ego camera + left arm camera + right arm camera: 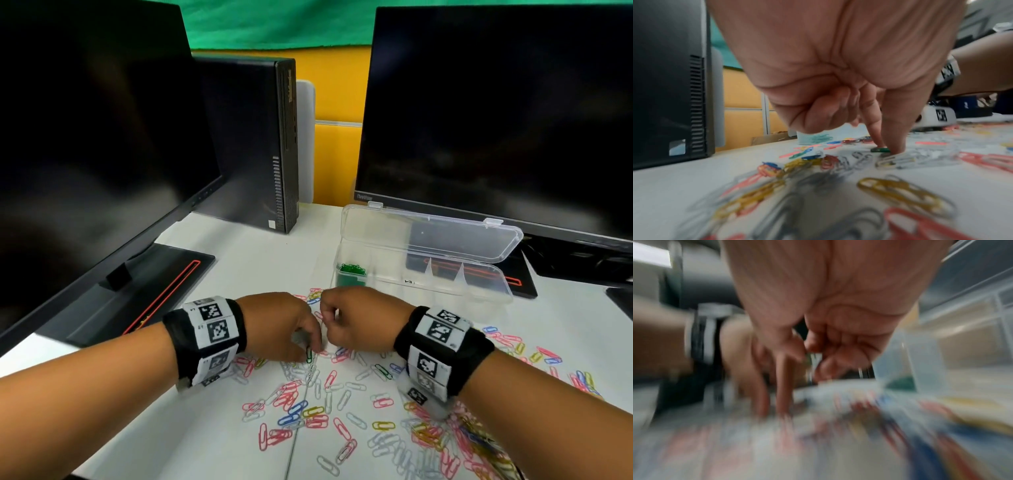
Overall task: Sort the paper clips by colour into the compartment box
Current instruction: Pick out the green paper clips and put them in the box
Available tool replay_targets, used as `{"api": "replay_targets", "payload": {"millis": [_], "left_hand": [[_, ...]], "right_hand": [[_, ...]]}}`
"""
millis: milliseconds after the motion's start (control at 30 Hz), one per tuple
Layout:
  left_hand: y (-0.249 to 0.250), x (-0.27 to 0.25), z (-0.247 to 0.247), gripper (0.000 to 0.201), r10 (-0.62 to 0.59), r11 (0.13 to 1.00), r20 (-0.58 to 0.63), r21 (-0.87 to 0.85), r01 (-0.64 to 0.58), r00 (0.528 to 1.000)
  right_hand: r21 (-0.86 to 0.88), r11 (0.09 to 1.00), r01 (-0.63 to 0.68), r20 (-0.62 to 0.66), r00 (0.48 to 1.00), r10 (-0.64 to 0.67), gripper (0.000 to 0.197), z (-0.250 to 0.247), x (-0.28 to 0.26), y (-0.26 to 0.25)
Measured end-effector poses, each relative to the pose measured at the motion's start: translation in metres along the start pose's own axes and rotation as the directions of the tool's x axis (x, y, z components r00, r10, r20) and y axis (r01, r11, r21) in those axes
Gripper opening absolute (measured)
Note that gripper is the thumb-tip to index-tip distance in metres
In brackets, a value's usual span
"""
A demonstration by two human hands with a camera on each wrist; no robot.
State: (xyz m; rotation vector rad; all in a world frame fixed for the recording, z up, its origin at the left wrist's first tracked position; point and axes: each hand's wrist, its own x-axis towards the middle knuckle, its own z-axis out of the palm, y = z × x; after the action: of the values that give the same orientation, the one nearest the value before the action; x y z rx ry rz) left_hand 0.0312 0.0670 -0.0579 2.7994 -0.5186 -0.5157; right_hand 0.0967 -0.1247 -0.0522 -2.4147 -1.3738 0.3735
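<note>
Loose paper clips (329, 394) in pink, white, yellow, blue and green lie scattered over the white table. My left hand (310, 347) reaches down into them. Its index finger and thumb (888, 148) pinch a green clip (880, 149) that lies on the table, also visible as the green clip (309, 354). My right hand (325, 317) hovers just right of the left, fingers curled toward the palm. The right hand (807, 352) is blurred, so anything held in it is unclear. Behind both hands stands the clear compartment box (479, 291), lid open, with green clips (352, 269) in its leftmost compartment.
A dark monitor (85, 137) with its base (137, 291) fills the left. A second monitor (496, 102) stands behind the box. A black computer tower (253, 144) stands at the back centre. Clips lie thickest toward the front right (445, 438).
</note>
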Motion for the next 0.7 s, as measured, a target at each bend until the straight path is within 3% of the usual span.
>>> {"api": "replay_targets", "payload": {"millis": [100,167,233,333,433,467,533,567,600,633,700], "left_hand": [[-0.002,0.001,0.001,0.020,0.040,0.997,-0.024,0.063,-0.038,0.999],[-0.004,0.001,0.002,0.018,0.042,0.997,-0.031,0.063,-0.040,0.999],[-0.007,0.001,0.004,0.017,0.034,0.997,-0.028,0.072,-0.031,0.999],[-0.007,0.002,0.003,0.011,0.028,0.994,-0.015,0.104,-0.026,0.999],[-0.006,0.003,-0.004,0.009,-0.049,0.988,-0.053,-0.146,0.041,0.997],[-0.008,0.003,-0.008,0.014,-0.119,0.933,-0.071,-0.349,0.087,0.990],[-0.014,0.000,-0.018,0.017,-0.292,0.645,-0.100,-0.755,0.119,0.951],[-0.018,-0.002,-0.024,0.019,-0.379,0.480,-0.095,-0.870,0.108,0.921],[-0.024,-0.006,-0.029,0.023,-0.451,0.370,-0.092,-0.925,0.091,0.888],[-0.030,-0.010,-0.034,0.026,-0.501,0.302,-0.088,-0.950,0.079,0.861],[-0.043,-0.017,-0.039,0.030,-0.557,0.254,-0.096,-0.965,0.059,0.825]], "right_hand": [[0.185,0.983,-0.004,-0.115,0.993,0.025,0.016,-0.023,-0.014,-0.003],[0.214,0.976,-0.047,-0.090,0.994,0.068,0.019,-0.041,-0.028,0.000],[0.127,0.988,-0.093,0.016,0.996,0.092,0.012,-0.050,-0.043,0.007],[-0.150,0.984,-0.094,0.155,0.981,0.117,0.015,-0.037,-0.057,0.019],[-0.247,0.961,-0.123,0.196,0.965,0.174,0.010,-0.010,-0.063,0.027],[-0.249,0.960,-0.130,0.190,0.965,0.180,0.012,-0.004,-0.063,0.027],[-0.228,0.964,-0.133,0.165,0.971,0.173,0.016,0.003,-0.064,0.029],[-0.223,0.966,-0.132,0.157,0.973,0.169,0.017,0.004,-0.064,0.029],[-0.220,0.966,-0.135,0.158,0.972,0.172,0.018,0.006,-0.064,0.029],[-0.212,0.967,-0.143,0.164,0.970,0.179,0.019,0.007,-0.063,0.028],[-0.201,0.966,-0.161,0.185,0.962,0.199,0.017,0.008,-0.061,0.026]]}}
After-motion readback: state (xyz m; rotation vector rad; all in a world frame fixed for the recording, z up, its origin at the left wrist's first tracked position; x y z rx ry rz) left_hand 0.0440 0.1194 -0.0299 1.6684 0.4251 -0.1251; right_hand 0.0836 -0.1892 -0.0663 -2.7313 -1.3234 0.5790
